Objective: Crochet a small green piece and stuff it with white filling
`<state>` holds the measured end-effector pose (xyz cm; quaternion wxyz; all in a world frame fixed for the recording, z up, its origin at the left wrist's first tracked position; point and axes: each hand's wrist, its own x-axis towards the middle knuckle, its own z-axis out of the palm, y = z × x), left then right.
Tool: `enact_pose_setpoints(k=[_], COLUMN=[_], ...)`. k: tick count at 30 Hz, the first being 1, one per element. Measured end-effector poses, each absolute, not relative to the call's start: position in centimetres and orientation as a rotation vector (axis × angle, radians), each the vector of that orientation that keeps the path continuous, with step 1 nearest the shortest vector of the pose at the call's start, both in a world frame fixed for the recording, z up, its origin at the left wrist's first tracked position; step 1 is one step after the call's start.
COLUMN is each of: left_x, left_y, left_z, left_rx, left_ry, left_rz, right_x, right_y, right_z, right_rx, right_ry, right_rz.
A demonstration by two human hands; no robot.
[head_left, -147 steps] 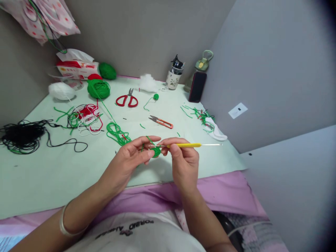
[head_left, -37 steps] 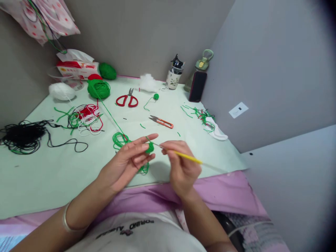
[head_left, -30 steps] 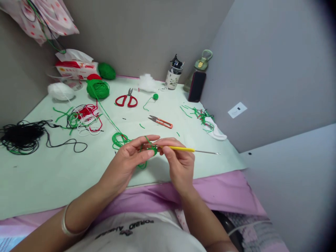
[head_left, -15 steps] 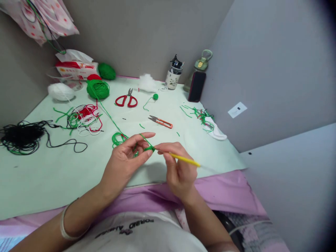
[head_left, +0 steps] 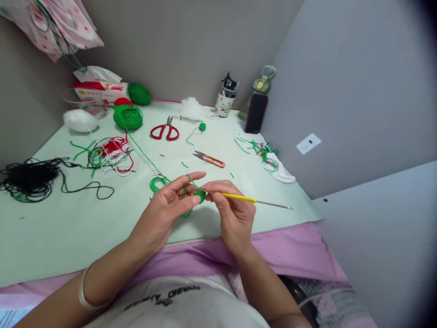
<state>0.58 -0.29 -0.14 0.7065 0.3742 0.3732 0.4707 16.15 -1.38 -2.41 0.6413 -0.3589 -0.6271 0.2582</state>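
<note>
My left hand (head_left: 172,202) pinches a small green crochet piece (head_left: 200,195) between thumb and fingers, and green yarn (head_left: 191,181) runs up over its raised index finger. In my right hand (head_left: 235,212) is a crochet hook (head_left: 239,197) with a yellow grip, held like a pen. One end of the hook meets the crochet piece; its other metal end sticks out to the right. Loose green yarn loops (head_left: 159,183) lie just behind my left hand. From there a strand leads back to a green yarn ball (head_left: 128,117).
Red-handled scissors (head_left: 165,130) and orange thread snips (head_left: 210,159) lie beyond my hands. To the left are a black yarn heap (head_left: 30,177), tangled yarn (head_left: 111,155) and a white yarn ball (head_left: 81,120). A phone (head_left: 256,113) leans on a bottle at the back right; yarn scraps (head_left: 261,148) lie nearby.
The hook has swung so its free metal end now shows plainly at the right. The green crochet piece has turned and shows more of its rounded side between my fingers.
</note>
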Motion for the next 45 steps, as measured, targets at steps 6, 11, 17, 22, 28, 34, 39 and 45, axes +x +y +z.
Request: enact_pose_setpoints(k=[6,11,17,22,28,34,39,45], left_x=[0.7,0.1,0.1,-0.2,-0.3,0.3,0.5,-0.1], left_y=[-0.1,0.6,-0.1,-0.2,-0.1,-0.8,-0.4,0.2], left_z=[-0.5,-0.4,-0.6,-1.1,-1.1,-1.0,-1.2,-1.0], left_rx=[0.696,0.514,0.832,0.959,1.046,1.181,0.743,0.646], left_ry=[0.775,0.683,0.769,0.847,0.883,1.032,0.779,0.756], left_rz=[1.019,0.952,0.992,1.012,1.063,1.190,1.001,0.989], right_x=[16.2,16.6,16.4,16.6,16.8,16.4,16.3,16.4], right_y=[-1.8,-1.5,-1.4,-1.1,-1.8,-2.3,-2.4,-1.8], right_z=[-3.3,-2.7,-2.2,-2.7,-2.2,-2.6,-3.2,-2.4], right_rx=[-0.846,-0.846,-0.847,-0.824,-0.877,-0.842,-0.890,-0.823], right_ry=[-1.715,-1.372,-1.301,-1.180,-1.315,-1.781,-1.814,-1.357], right_rz=[0.074,0.448,0.808,0.914,0.771,0.025,-0.134,0.562])
